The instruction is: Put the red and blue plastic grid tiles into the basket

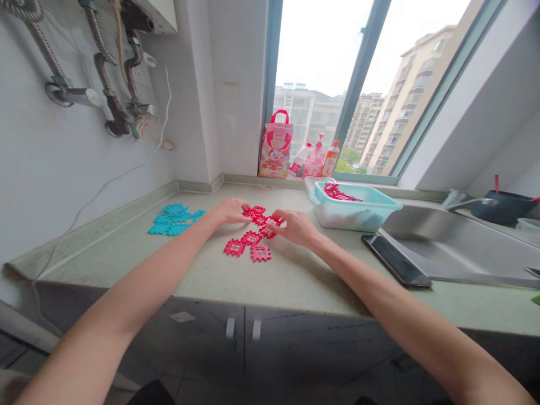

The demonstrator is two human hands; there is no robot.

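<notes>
- Head view, first entry: red lattice tiles (252,239); a small cluster of flat openwork squares on the green countertop (295,281), between the two hands; whether neighbours are joined or merely touching cannot be told.
- Left hand (230,211): fingers drawn together on the far-left tile of the cluster; palm low over the counter.
- Right hand (296,226): thumb and fingers pinched on the tile at the cluster's right edge; how firmly cannot be told.
- Handling, by judgement: thin moulded plastic; very light; stiff yet slightly springy; the toothed rims probably snag on one another; the slender inner bars might bend if forced; best taken by the outer frame, thumb above and finger below; a loose tile may skate on the smooth counter when pushed.
- Nearby: blue lattice tiles (174,219) well to the left, near the wall; pale tub (350,216) holding more red pieces, to the right; dark phone (396,260) just beside the steel sink (455,253); printed bag (276,145) and bottles (323,158) on the sill.
</notes>
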